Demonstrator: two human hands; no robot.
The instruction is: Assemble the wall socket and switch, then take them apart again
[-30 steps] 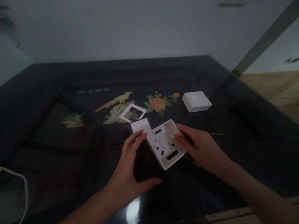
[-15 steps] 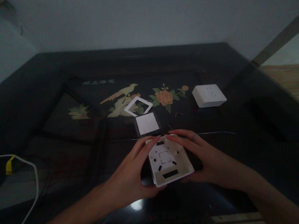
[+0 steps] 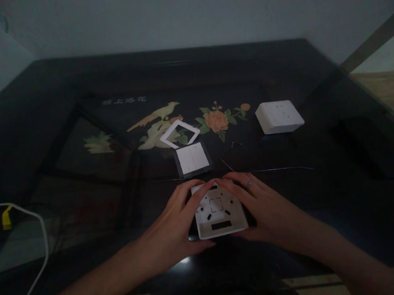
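Between both hands I hold a white switch back box (image 3: 216, 207), its open side facing up toward me, with slots and small holes in its floor. My left hand (image 3: 180, 218) grips its left side, fingers over the far edge and thumb at the near edge. On the right side my right hand (image 3: 255, 206), wearing a ring, holds it the same way. Just beyond the box lies a switch panel (image 3: 193, 158) with two white rockers in a dark frame. Behind that is a white square cover frame (image 3: 180, 133). A thin screwdriver-like rod (image 3: 227, 164) points out near my right fingers.
Small screws (image 3: 236, 144) lie on the glossy dark table (image 3: 67, 183). An assembled white socket box (image 3: 280, 116) stands at the right. A white cable (image 3: 45, 239) with a yellow tag (image 3: 6, 218) runs along the left. A wall rises behind the table.
The white back box has turned slightly and shifted a little to the left, with both hands still holding it. The whole view has tilted somewhat; the other parts lie as before.
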